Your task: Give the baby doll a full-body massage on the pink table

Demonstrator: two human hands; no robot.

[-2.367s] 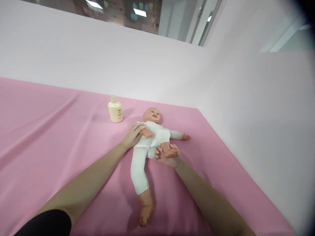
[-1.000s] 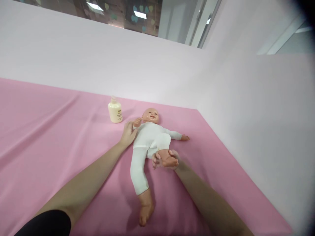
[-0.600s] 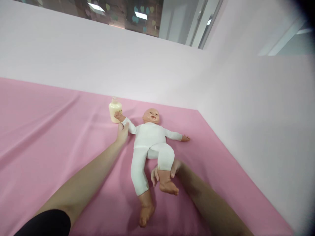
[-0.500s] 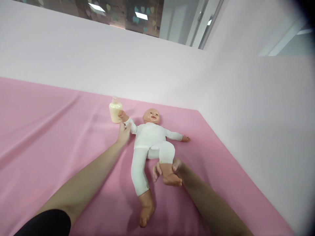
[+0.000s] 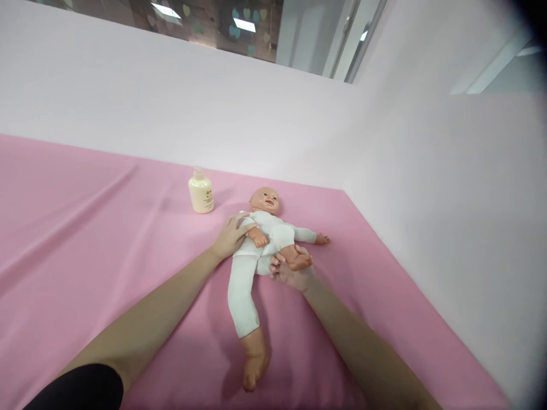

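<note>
A baby doll [image 5: 244, 285] in a white suit lies on its back, head toward the wall. My left hand [image 5: 229, 236] is closed around the doll's arm [image 5: 258, 236], which is folded across its belly. My right hand [image 5: 297, 279] holds the doll's other-side leg near the ankle, the fingers curling round from below. That leg is bent, with its knee raised over the body and its bare foot [image 5: 299, 261] above my palm. The doll's remaining leg stretches straight toward me, and its far arm lies out to the right.
A cream pump bottle [image 5: 200, 193] stands left of the doll's head. Pink cloth [image 5: 141, 245] with soft creases covers the padded surface. White walls [image 5: 213, 108] border it at the back and right, with a window [image 5: 239, 28] above.
My left hand has brought the doll's arm from beside the bottle down across its belly. My right hand has pushed the held leg up toward the body, bending the knee more.
</note>
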